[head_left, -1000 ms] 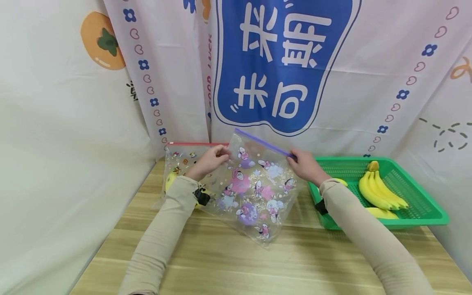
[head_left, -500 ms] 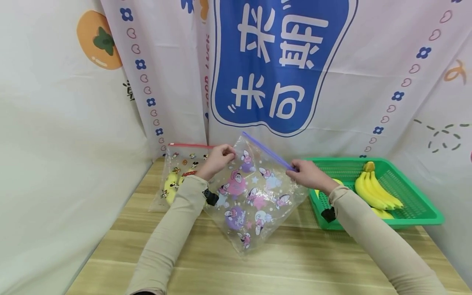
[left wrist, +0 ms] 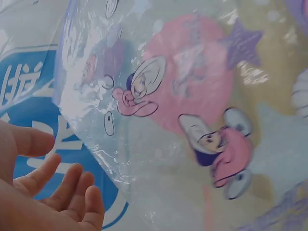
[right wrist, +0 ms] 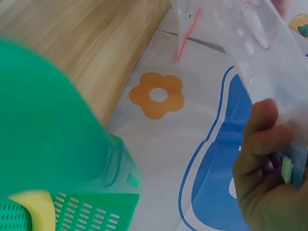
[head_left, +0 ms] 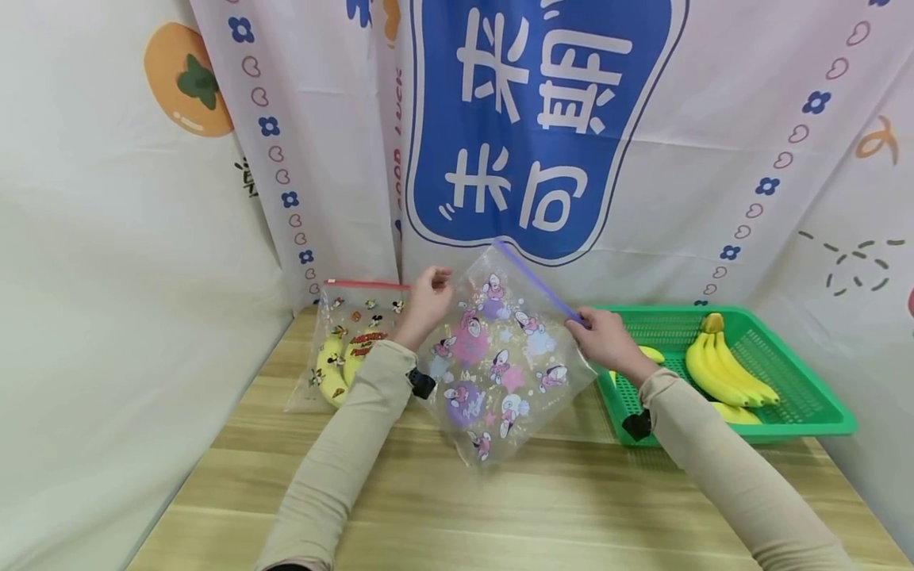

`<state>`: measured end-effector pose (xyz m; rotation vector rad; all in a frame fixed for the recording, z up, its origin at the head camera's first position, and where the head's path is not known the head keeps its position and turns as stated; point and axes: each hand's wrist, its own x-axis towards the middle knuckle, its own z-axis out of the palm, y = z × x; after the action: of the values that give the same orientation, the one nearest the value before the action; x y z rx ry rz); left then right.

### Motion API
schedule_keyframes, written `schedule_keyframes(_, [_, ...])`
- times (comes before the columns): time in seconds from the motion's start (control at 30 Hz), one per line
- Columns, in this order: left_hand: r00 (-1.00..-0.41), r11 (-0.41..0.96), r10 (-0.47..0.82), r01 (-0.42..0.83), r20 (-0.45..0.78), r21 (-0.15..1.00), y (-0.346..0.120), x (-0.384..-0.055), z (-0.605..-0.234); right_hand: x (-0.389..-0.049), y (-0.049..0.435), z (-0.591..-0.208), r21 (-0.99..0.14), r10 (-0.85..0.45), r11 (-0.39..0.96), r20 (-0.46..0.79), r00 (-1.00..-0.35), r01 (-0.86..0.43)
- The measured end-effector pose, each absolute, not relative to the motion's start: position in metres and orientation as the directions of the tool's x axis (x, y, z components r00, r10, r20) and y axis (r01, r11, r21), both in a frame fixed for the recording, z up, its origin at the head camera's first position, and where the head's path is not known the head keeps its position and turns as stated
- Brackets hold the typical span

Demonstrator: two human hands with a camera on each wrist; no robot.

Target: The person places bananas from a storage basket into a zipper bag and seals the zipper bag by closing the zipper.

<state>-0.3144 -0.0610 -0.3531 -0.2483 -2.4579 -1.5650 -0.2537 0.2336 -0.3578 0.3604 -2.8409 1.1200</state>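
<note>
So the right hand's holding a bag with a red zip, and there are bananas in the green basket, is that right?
Not quite: the zip is purple, as the head view shows. The right hand is holding that bag, and there are bananas in the green basket, as you said.

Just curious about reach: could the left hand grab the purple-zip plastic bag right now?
Probably yes: the left hand looks free, its fingers near the edge of the purple-zip plastic bag, and nothing visible lies between them.
</note>
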Motion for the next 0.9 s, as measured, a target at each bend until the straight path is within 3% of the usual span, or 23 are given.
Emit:
schedule_keyframes(0.13, [-0.957,0.432,0.040,0.277,0.289,0.858,-0.055,-0.312,-0.354,-0.255,0.237,-0.354,-0.676,-0.133,0.712,0.135,-0.982,-0.189])
schedule_keyframes(0.47, [-0.938,0.415,0.256,0.325,0.233,0.850,-0.040,-0.307,-0.365,-0.255,0.239,-0.353,-0.698,-0.025,0.705,0.158,-0.987,-0.130])
schedule_keyframes(0.7, [-0.935,0.396,0.301,0.302,0.188,0.867,-0.022,-0.304,-0.372,-0.251,0.221,-0.359,-0.608,-0.114,0.760,0.221,-0.968,-0.229])
schedule_keyframes(0.9, [-0.937,0.362,0.340,0.208,0.079,0.909,-0.009,-0.302,-0.374,-0.240,0.201,-0.362,-0.525,-0.257,0.775,0.248,-0.934,-0.353])
